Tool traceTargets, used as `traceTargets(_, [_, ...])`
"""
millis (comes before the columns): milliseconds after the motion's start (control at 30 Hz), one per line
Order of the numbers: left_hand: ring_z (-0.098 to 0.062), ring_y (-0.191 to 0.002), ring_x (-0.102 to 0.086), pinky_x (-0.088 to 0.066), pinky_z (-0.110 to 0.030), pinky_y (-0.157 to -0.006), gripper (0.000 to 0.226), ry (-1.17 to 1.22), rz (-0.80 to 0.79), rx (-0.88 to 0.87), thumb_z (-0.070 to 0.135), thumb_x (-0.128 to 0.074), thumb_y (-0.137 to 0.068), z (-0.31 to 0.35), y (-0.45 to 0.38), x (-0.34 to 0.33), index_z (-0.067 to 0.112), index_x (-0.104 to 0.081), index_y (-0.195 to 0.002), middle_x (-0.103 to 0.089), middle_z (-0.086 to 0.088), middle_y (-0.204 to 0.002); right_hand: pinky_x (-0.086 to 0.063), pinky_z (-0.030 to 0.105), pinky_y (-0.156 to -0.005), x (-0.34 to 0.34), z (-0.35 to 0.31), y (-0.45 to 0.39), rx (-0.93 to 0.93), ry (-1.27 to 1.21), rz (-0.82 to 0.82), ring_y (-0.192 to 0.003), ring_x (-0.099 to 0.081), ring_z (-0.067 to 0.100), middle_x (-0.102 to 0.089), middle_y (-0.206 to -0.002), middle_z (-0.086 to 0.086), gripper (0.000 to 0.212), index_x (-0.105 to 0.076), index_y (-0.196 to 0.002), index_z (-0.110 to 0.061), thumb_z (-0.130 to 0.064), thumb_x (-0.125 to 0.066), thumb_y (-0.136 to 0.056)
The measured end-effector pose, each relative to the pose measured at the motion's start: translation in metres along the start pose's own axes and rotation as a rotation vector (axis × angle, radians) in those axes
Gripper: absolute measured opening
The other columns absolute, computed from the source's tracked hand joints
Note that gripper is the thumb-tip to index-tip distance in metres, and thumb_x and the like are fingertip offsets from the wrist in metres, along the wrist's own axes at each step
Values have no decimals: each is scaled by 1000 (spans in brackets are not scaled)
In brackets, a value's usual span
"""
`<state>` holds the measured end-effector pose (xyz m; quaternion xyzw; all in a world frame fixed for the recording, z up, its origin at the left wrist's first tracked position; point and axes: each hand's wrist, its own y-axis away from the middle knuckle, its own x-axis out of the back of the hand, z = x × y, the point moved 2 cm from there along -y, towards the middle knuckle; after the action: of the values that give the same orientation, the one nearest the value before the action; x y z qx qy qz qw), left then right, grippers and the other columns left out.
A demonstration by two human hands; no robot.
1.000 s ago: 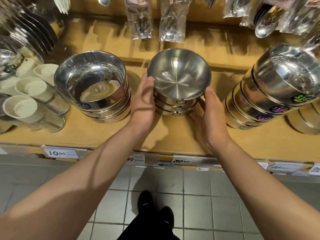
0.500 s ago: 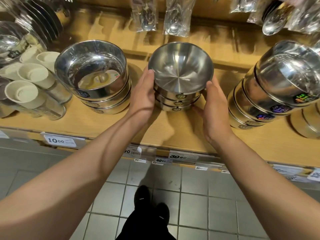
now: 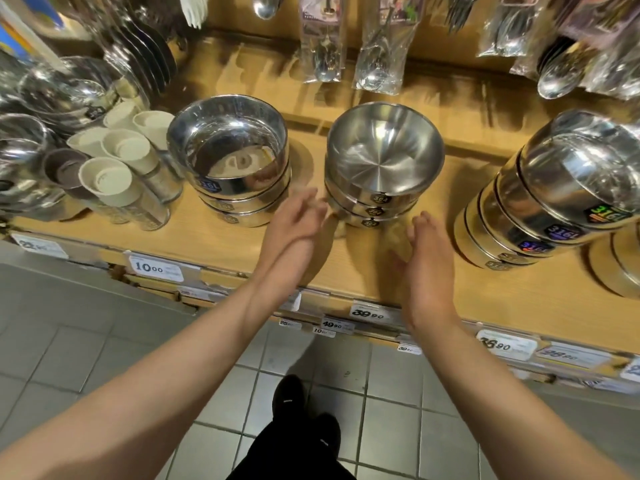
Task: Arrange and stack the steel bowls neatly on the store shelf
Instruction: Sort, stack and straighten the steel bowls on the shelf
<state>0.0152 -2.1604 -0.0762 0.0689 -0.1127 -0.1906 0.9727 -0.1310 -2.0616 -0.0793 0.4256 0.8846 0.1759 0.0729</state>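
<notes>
A stack of three flared steel bowls [image 3: 384, 157] marked 304 stands in the middle of the wooden shelf [image 3: 242, 237]. My left hand [image 3: 294, 226] hovers just in front and left of it with straight fingers, blurred, holding nothing. My right hand [image 3: 427, 258] is in front and right of the stack, fingers straight, apart from the bowls. To the left stands a stack of three straight-walled steel bowls [image 3: 235, 157] marked 316L. At the right a taller stack of steel bowls [image 3: 554, 202] leans toward me.
Beige cups [image 3: 117, 168] and steel tumblers crowd the shelf's left end, with plates upright behind. Bagged spoons [image 3: 322, 39] hang at the back. Price tags [image 3: 156, 268] line the shelf's front edge. Grey floor tiles and my black shoes [image 3: 301, 410] are below.
Both hands have let go of the middle stack and drawn back toward the shelf's front edge. The stack stays where it stood.
</notes>
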Motion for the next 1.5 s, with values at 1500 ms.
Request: traceTargets(1500, [-20,-108,-62,-49,-45,-108,35,57,307,30,13,-71,-92,-43,-11,100,33,-58,-117,-61,-11,-118,-60,35,-92,-90,23,21,-57,-192,-166,-120,-65,9,-68,-132,-3,23,-68,-121,-27,-29,-52,-105])
